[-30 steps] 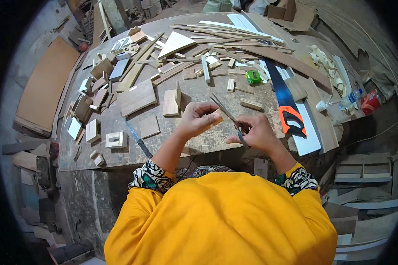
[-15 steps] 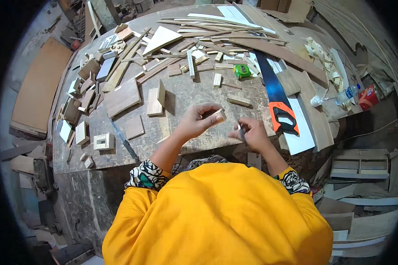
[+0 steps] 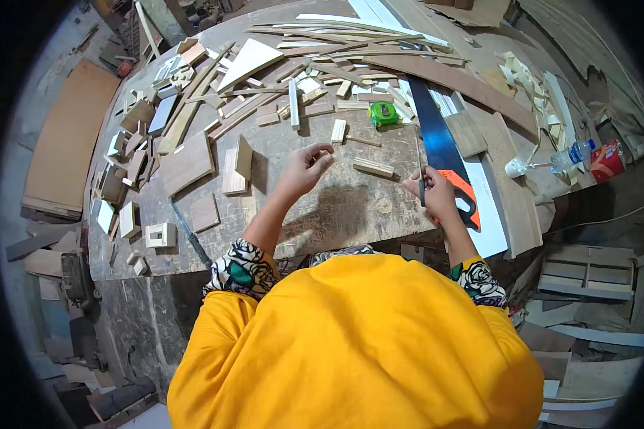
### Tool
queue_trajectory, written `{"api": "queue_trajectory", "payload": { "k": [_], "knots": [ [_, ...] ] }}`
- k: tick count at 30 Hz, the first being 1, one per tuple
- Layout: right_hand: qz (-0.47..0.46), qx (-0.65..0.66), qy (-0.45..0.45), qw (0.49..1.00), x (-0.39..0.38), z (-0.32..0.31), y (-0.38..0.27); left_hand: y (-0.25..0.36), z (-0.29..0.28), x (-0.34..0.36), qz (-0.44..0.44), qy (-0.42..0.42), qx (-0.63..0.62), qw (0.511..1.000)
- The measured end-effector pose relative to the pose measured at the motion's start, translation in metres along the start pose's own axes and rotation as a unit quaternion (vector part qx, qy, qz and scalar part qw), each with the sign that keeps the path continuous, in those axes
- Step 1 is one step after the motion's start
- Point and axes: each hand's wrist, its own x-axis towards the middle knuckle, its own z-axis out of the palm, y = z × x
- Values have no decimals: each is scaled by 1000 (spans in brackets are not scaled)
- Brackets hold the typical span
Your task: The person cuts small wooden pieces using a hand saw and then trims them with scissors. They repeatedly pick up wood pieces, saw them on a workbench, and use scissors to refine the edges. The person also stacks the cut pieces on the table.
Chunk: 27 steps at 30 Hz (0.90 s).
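Observation:
My left hand (image 3: 305, 171) is raised over the worktable (image 3: 322, 232), its fingers curled toward the thumb. Whatever they may hold is hidden. In my right hand (image 3: 435, 194) is a slim tool with a dark handle (image 3: 422, 191) and a thin shaft pointing away from me; its exact kind is unclear. The fingers of this hand are close to the near end of a short wooden block (image 3: 373, 167). Just right of it lies a handsaw (image 3: 436, 129) with an orange handle. Beyond the hands are a small pale block (image 3: 338, 131) and a green tape measure (image 3: 383, 114).
Wood strips and offcuts (image 3: 336, 53) pile up at the far side. To the left stand an L-shaped wooden piece (image 3: 237, 168), a flat board (image 3: 187, 163), a blue thin tool (image 3: 186, 227) and a small framed block (image 3: 160, 235). A plastic bottle (image 3: 572, 155) stands at the right.
My left hand has moved away and slightly left; the small wooden block seen in it no longer shows. My right hand, with the slim tool, has moved right and away from me, beside the saw.

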Motion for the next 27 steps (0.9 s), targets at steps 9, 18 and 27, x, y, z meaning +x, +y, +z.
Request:
{"api": "queue_trajectory", "payload": {
  "k": [9, 18, 27],
  "knots": [
    [-20, -26, 5, 999, 13, 3, 16, 10, 86, 18, 188, -66, 359, 912],
    [-35, 204, -52, 977, 12, 12, -21, 31, 49, 3, 58, 2, -194, 979],
    [-117, 284, -166, 937, -3, 54, -136, 42, -11, -65, 70, 60, -341, 936]
  ]
}}
